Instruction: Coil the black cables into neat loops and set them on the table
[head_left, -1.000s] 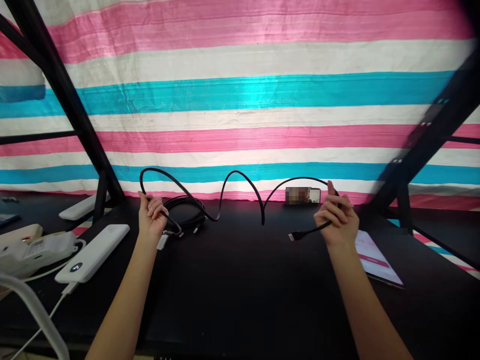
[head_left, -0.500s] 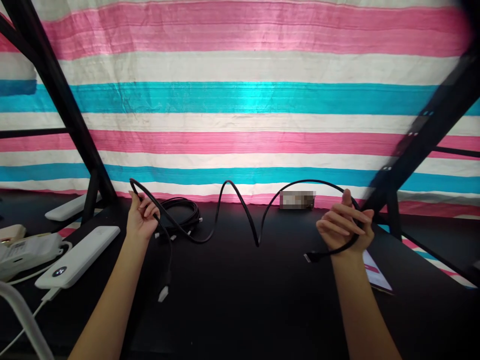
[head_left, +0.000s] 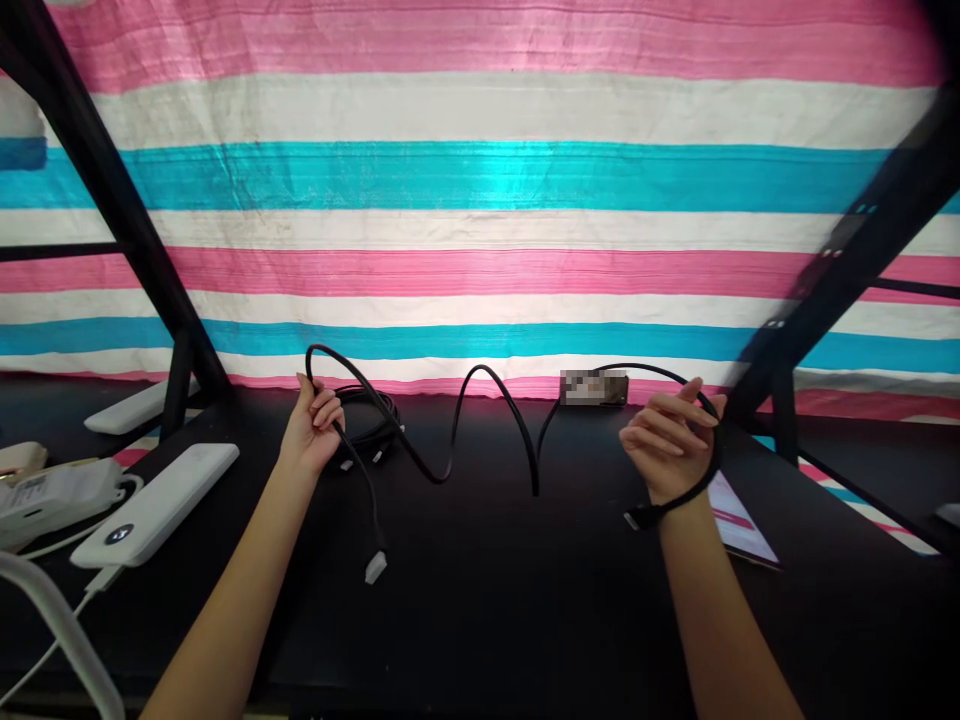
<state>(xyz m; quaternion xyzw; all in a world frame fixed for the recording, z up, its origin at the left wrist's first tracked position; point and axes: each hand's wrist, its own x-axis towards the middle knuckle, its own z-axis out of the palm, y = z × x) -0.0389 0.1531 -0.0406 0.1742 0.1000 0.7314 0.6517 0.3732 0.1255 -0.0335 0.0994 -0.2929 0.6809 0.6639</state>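
A long black cable (head_left: 480,385) arches in loops between both hands above a black table (head_left: 487,600). My left hand (head_left: 315,430) is closed round one end of it; that end hangs down to a white plug (head_left: 375,568) near the tabletop. My right hand (head_left: 671,445) holds the other end, fingers partly stretched, with the cable looped round the back of the hand and its dark plug (head_left: 634,519) sticking out below the wrist. A coil of more black cables (head_left: 371,425) lies on the table just right of my left hand.
White power banks (head_left: 157,500) and a white charger with white cords (head_left: 52,495) lie at the left. A small phone-like device (head_left: 594,387) leans at the back. A pink and white booklet (head_left: 735,520) lies at the right. Black frame struts (head_left: 142,240) slant on both sides before a striped cloth.
The cable end in my left hand slipped down and now dangles with its white plug low. My right hand turned, and the cable wrapped round its back toward the wrist.
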